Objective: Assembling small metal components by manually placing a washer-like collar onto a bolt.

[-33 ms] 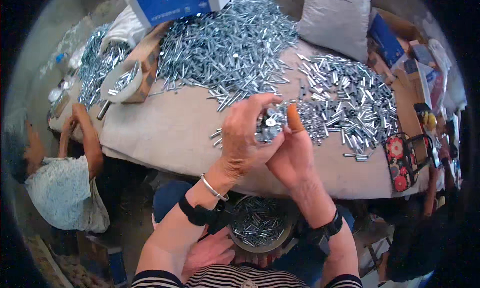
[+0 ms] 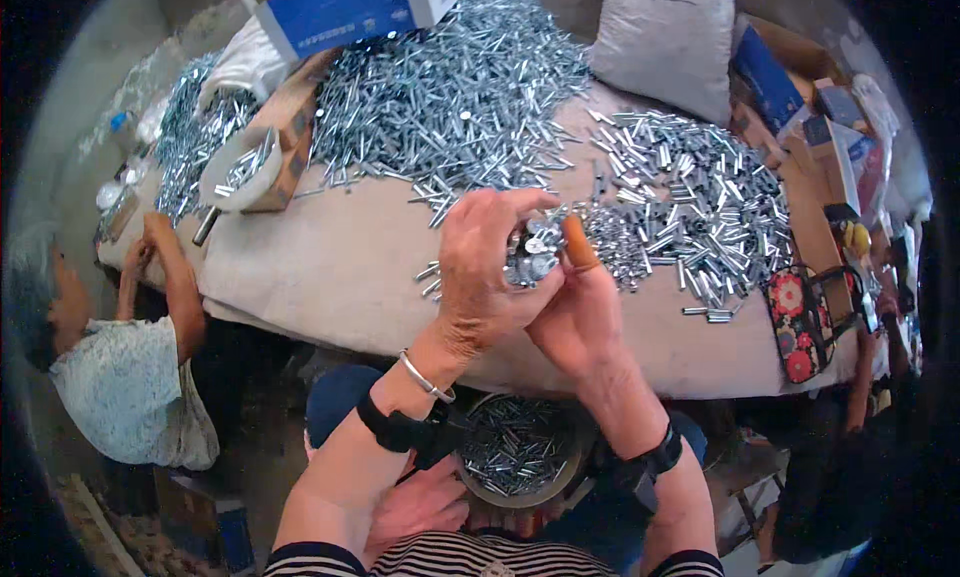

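Note:
Above the table's front half, both hands are cupped together around a bunch of shiny metal pieces with round, flat ends [image 2: 536, 247]. My left hand [image 2: 478, 262] curls its fingers and thumb about the bunch from the left. Pressed against it from the right, my right hand [image 2: 583, 312] has an orange cover [image 2: 577, 244] on its thumb. The right fingers are largely hidden behind the bunch. Just past the hands lies a heap of small shiny metal parts [image 2: 612, 239]. A few metal tubes [image 2: 430, 277] show left of my left hand.
A large heap of metal pins [image 2: 450, 97] covers the far middle, with short tubes [image 2: 700, 197] at right. A white bowl [image 2: 240, 192] and blue box [image 2: 340, 12] stand left. Below the table edge is a basin [image 2: 520, 499] of metal pieces. A co-worker [image 2: 130, 377] sits left.
My hands and the bunch have shifted very slightly left in view, and the bunch sits at a slightly different tilt. Both hands keep their grip.

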{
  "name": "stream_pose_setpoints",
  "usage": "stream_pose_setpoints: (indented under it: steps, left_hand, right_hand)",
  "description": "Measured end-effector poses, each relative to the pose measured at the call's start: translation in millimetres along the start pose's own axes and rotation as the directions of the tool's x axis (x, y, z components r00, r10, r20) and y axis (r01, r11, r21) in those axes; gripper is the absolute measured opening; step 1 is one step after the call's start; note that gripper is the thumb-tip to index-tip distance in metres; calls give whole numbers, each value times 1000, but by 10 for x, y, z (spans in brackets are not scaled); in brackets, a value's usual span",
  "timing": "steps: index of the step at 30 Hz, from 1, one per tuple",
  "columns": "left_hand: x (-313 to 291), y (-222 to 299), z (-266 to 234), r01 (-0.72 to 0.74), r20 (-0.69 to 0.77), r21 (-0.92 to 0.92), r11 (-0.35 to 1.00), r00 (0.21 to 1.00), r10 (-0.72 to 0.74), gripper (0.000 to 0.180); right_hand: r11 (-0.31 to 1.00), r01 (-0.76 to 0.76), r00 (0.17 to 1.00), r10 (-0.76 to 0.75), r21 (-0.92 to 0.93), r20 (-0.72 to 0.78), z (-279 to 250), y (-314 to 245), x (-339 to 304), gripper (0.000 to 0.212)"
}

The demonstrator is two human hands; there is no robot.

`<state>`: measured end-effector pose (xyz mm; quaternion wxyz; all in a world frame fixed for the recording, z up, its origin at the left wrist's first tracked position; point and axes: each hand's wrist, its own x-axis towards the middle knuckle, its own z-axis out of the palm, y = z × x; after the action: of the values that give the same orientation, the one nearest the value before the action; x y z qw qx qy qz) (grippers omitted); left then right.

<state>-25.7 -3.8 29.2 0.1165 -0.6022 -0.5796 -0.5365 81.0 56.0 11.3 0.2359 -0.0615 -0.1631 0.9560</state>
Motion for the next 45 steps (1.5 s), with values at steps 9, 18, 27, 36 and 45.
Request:
stream_pose_setpoints:
  steps: [9, 18, 27, 36, 45]
  left_hand:
    - [76, 32, 343, -43, -87, 58, 997, 995, 48, 49]
    - [71, 37, 655, -57, -176, -59, 997, 983, 45, 45]
    - [225, -4, 601, 437, 235, -889, 138, 693, -681, 14]
    - [-80, -198, 872, 666, 536, -739, -104, 487, -689, 15]
    - [-164, -174, 949, 489, 204, -115, 865, 864, -461, 36]
  right_hand:
    - [987, 148, 986, -142, 64, -82, -59, -182, -45, 38]
    - [965, 259, 941, -262, -41, -216, -187, -297, -23, 40]
    - [772, 278, 927, -371, -572, -50, -41, -362, -232, 35]
    - [-46, 222, 744, -638, -974, 200, 112, -486, -356, 15]
    - [-466, -41, 705, -640, -884, 305, 89, -498, -351, 23]
